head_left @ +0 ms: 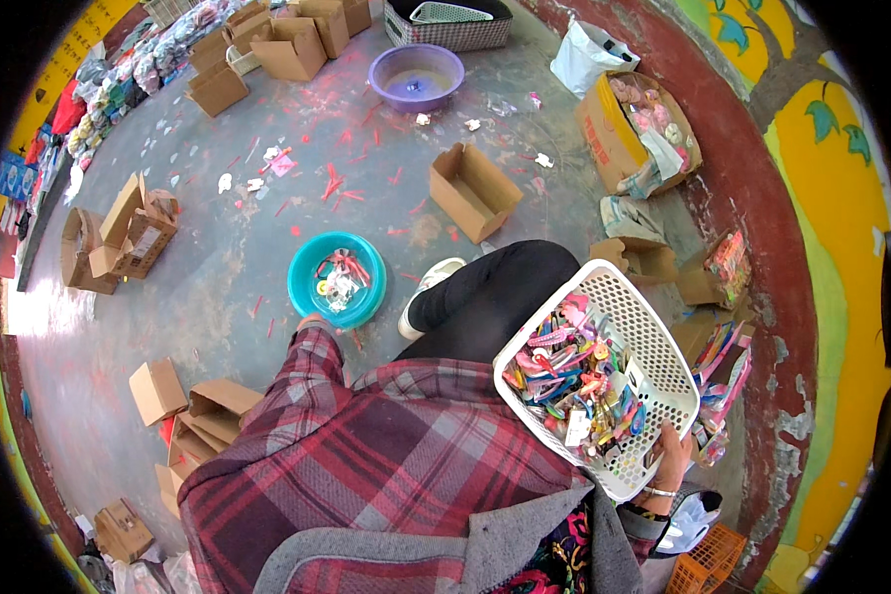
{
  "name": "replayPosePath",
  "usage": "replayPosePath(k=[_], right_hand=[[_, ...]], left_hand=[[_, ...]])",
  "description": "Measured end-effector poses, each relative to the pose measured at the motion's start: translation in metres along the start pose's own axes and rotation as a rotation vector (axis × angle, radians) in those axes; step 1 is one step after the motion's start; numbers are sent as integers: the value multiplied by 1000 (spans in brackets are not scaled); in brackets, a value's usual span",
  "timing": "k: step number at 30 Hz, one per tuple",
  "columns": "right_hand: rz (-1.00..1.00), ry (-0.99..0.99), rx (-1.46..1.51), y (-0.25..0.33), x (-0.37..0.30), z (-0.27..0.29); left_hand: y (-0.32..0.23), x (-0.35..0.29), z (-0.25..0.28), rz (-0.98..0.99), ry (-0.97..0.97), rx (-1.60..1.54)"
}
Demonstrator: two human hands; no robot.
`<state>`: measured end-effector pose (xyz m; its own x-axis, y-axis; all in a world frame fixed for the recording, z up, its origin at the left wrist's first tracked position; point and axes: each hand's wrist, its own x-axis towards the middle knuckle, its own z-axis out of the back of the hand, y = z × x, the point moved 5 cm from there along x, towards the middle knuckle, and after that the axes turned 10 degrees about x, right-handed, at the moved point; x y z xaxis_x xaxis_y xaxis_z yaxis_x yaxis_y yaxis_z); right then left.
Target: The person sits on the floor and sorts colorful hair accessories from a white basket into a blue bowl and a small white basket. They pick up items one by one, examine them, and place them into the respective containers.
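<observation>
A white perforated plastic basket (679, 372) rests tilted against my right side, filled with small colourful pieces (584, 381) that look like hair clips and trinkets. My right hand (671, 461), with a bracelet at the wrist, grips the basket's near right edge. To my left, my left hand (314, 321) reaches from its plaid sleeve to the near rim of a teal basin (297, 287) and is closed on it; most of its fingers are hidden. Inside the basin lie red strips and a crumpled clear-and-white bundle (341, 287).
An open cardboard box (475, 193) stands ahead, with a purple basin (416, 79) beyond. More cartons (124, 238) sit at left and near left (203, 416). A large carton of bagged goods (639, 134) stands by the right wall. Red scraps litter the floor; an orange crate (706, 559) is at lower right.
</observation>
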<state>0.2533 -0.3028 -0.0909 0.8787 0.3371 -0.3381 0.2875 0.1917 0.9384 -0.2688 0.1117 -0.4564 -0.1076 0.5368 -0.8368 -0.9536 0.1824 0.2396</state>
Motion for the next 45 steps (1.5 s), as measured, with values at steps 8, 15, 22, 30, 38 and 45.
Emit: replayPosePath(k=[8, 15, 22, 30, 38, 45], right_hand=[[-23, 6, 4, -8, 7, 10], [-52, 9, -37, -8, 8, 13], [-73, 29, 53, -5, 2, 3], [-68, -5, -15, -3, 3, 7], [-35, 27, 30, -6, 6, 8], [-17, 2, 91, -1, -1, 1]], left_hand=[[15, 48, -33, 214, 61, -845], [8, 7, -21, 338, 124, -1704], [31, -18, 21, 140, 71, -2284], [58, -13, 51, 53, -30, -2511], [23, -6, -15, 220, -124, -2063], [-3, -10, -25, 326, -12, -1903]])
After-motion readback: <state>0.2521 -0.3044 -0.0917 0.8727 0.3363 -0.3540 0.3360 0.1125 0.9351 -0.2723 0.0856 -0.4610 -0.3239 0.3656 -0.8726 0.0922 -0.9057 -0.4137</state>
